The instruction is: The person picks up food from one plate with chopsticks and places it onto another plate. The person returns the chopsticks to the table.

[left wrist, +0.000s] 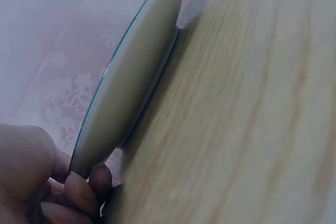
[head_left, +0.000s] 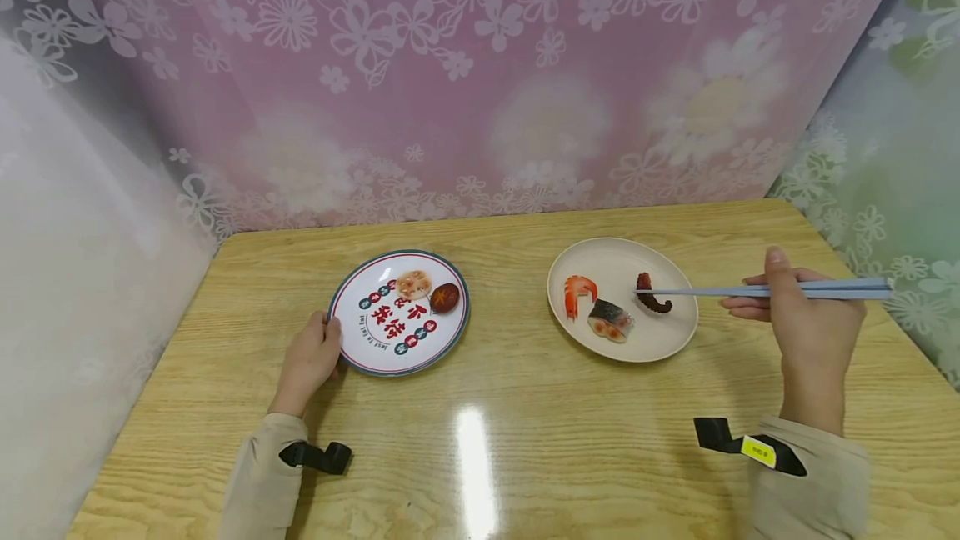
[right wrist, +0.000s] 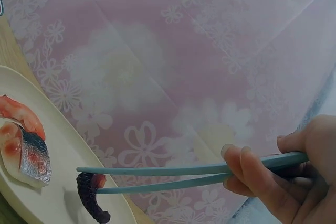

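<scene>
Table [head_left: 375,457], wood-grained. Cream plate [head_left: 652,340], at right. White plate [head_left: 375,273], lettered, at left. Right hand [head_left: 813,327], fingers curled round chopsticks [right wrist: 157,171], light blue. Left hand [head_left: 311,357], pinching the white plate's edge. Fish slice [head_left: 611,321] and shrimp [head_left: 576,297], on the cream plate. Tentacle [right wrist: 93,203], dark, clamped between chopstick tips above the cream plate; contact beneath hard to judge. Lotus slice [head_left: 413,284] and mushroom [head_left: 444,298], on the white plate.

The head view looks forward and down over the bench [head_left: 570,457] to the flowered curtain [head_left: 450,98]. The left wrist view, close by the left hand [left wrist: 31,169], sees the teal-rimmed plate [left wrist: 126,87] side-on; the right wrist view, close to the right hand [right wrist: 278,192], faces the curtain and shares the beige plate [right wrist: 58,150] with the head view.
</scene>
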Tool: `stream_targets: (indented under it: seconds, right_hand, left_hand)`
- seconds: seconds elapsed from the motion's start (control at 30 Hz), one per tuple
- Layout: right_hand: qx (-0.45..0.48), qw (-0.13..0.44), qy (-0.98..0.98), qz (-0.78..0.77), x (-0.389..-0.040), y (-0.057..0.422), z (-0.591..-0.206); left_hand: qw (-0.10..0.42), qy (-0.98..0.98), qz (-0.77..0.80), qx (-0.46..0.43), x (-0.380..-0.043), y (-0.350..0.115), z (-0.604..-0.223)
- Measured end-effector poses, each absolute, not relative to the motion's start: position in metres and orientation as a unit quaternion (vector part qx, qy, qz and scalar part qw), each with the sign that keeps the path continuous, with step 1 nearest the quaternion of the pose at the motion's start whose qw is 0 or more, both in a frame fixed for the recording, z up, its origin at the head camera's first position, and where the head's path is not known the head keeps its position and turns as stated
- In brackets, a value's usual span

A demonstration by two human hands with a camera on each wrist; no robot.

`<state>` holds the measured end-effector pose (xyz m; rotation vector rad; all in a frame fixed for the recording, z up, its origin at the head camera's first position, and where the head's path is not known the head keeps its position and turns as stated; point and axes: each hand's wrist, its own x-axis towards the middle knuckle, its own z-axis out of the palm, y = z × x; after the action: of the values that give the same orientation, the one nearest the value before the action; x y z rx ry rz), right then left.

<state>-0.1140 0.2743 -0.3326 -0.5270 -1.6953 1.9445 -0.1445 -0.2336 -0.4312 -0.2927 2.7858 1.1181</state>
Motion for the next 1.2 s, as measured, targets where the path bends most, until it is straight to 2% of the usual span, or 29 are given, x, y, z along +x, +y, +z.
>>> stream_targets:
  seconds: [0.27,1.2]
  right_hand:
    - [-0.17,0.276,-0.612,0.722,-0.117,0.271,-0.334]
    - [-0.133,0.287,-0.644,0.696,-0.121,0.256,-0.336]
  left_hand:
    - [0.062,0.923,0.369,-0.094,-0.144,-0.235,-0.432]
    - [0.059,0.922,0.37,-0.095,-0.145,-0.233,-0.432]
